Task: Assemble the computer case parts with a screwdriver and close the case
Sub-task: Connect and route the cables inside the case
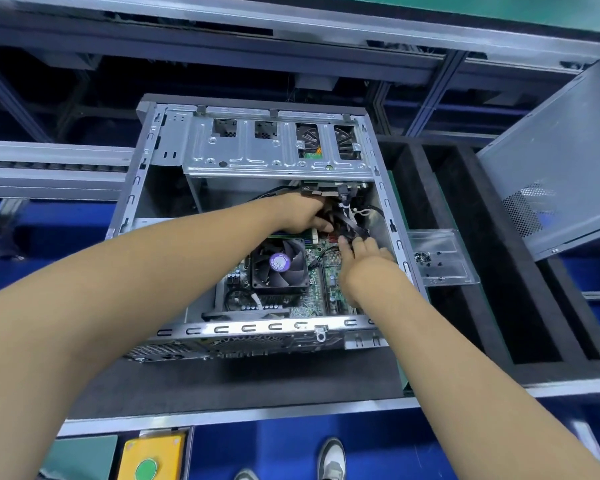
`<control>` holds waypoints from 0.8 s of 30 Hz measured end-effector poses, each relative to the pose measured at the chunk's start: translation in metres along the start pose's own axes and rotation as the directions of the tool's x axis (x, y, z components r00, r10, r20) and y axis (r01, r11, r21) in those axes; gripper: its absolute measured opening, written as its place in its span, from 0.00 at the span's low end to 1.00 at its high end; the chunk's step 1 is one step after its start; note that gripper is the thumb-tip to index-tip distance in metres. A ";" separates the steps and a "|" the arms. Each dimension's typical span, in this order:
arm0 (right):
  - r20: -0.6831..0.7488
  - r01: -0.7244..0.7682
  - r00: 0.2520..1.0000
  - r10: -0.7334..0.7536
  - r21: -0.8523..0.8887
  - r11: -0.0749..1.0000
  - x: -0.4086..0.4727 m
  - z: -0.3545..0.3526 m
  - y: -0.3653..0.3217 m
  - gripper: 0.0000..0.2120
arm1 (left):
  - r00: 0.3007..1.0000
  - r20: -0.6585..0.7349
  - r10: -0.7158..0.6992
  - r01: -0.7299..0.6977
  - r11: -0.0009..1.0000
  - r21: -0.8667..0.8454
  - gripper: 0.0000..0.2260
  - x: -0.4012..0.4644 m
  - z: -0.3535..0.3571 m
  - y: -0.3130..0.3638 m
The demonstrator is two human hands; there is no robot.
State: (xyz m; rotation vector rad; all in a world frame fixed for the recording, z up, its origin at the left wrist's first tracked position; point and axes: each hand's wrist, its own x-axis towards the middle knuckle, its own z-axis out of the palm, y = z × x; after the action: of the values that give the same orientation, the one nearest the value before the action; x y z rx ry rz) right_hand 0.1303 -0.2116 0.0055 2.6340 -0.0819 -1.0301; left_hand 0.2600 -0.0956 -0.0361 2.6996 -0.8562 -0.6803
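Lying open, computer case [257, 216], motherboard [312, 299] exposed

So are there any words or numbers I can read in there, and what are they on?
Nothing can be read for sure.
Purple round sticker on the CPU fan: has print, too blurred to read.
Motherboard: tiny markings, too small to read.
Yellow box with a green button: no text visible.

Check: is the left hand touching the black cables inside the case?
Touching. The head view shows the left hand with fingers curled into the black cables under the drive bay, no gap visible.
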 end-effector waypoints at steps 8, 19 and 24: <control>-0.059 0.035 0.997 -0.057 -0.328 0.944 -0.013 0.010 0.008 0.35 | 0.995 0.012 0.101 -0.101 0.995 0.012 0.12 -0.001 -0.001 0.008; 0.023 0.034 0.999 -0.027 -0.429 0.903 -0.023 0.002 0.000 0.41 | 0.990 0.009 0.143 -0.144 0.987 0.068 0.18 -0.004 -0.008 0.017; 0.000 0.019 1.000 -0.021 -0.394 0.919 -0.021 0.005 0.000 0.35 | 0.995 -0.004 0.103 -0.102 0.987 0.125 0.15 -0.008 -0.007 0.027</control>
State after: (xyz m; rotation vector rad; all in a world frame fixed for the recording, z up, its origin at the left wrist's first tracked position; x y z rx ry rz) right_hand 0.1111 -0.2098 0.0161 2.2736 0.1416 -0.9335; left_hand 0.2450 -0.1121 -0.0182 2.7419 -1.0606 -0.6083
